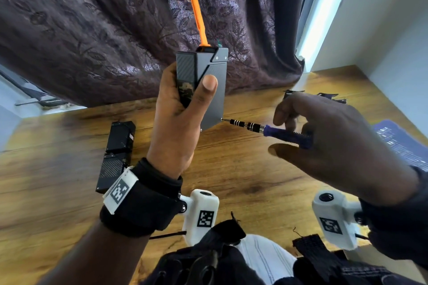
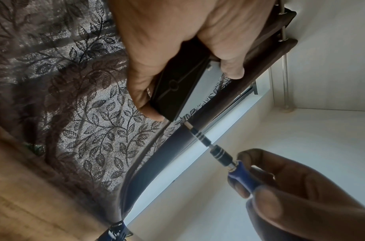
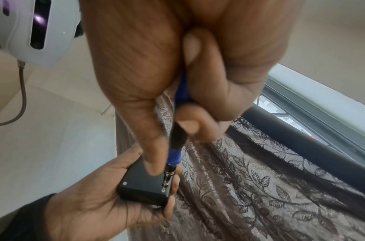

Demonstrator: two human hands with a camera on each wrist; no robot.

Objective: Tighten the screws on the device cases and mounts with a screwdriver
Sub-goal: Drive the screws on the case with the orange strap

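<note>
My left hand (image 1: 178, 109) has the grey device case (image 1: 212, 90) wrapped in fingers and thumb, thumb pressed flat on its front face, case held upright above the worktop (image 1: 231, 169), clear of it. An orange strip (image 1: 195, 7) sticks straight up from the case top (can't tell what it is). My right hand (image 1: 328, 136) pinches the blue-handled screwdriver (image 1: 266, 128) between thumb and curled fingers, shaft roughly level, pointing left. Its tip touches the lower right corner of the case; in the right wrist view the bit sits on a small screw (image 3: 163, 190) at the corner of the case's dark end face (image 3: 144, 184), a second screw (image 3: 124, 183) at the opposite corner. Left wrist view shows the same contact from below: bit meets the case edge, left fingers (image 2: 140, 91) curled round the case body. On the worktop, left of my left wrist, two black cases (image 1: 115, 157) lie end to end. More dark parts (image 1: 324, 95) sit at the far right near the curtain (image 1: 92, 30), too small to identify. A blue object (image 1: 398, 139) lies at the right edge, partly hidden behind my right hand. Both wrists carry black straps with white tagged camera mounts (image 1: 203, 210).
</note>
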